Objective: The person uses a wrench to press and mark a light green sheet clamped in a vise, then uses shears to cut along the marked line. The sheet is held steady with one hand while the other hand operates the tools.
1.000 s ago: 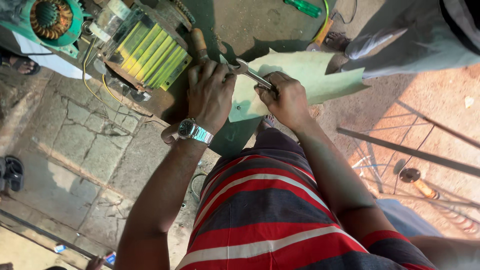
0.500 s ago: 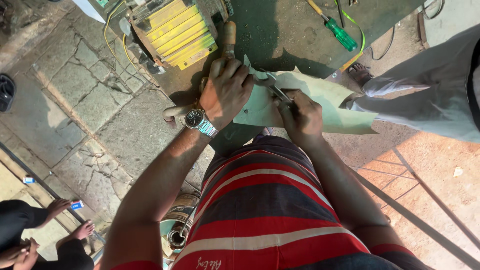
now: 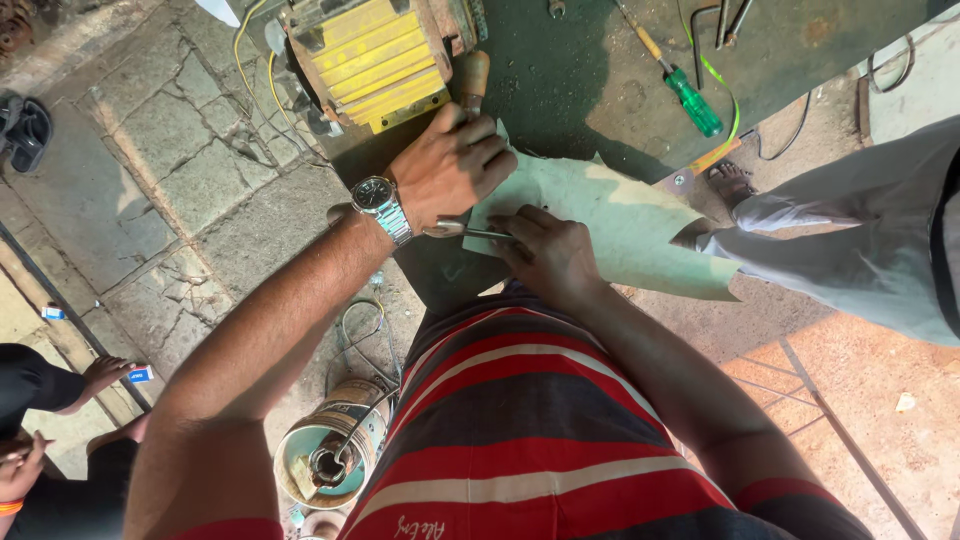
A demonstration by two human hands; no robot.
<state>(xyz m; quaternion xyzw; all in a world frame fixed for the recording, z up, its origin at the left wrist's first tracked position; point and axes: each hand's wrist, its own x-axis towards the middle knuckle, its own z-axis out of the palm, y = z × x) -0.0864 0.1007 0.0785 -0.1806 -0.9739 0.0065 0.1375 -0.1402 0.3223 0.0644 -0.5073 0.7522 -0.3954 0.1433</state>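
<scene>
A dark green table point(image 3: 780, 50) carries a yellow-topped machine block point(image 3: 375, 55), a wooden-handled tool point(image 3: 472, 75) just beside it, a green-handled screwdriver point(image 3: 690, 100), thin metal rods point(image 3: 725, 20), and a pale green sheet point(image 3: 620, 215) overhanging its near edge.

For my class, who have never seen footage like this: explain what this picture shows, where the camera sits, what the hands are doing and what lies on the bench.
The camera sits on a person's head, looking down past a striped shirt at their own bare hands. The left hand, with a wristwatch, presses on a pale green sheet lying on a dark green bench. The right hand holds a thin metal tool at the sheet's edge. Also on the bench: a yellow-topped machine and a green-handled screwdriver. Another person's leg stands to the right.
</scene>
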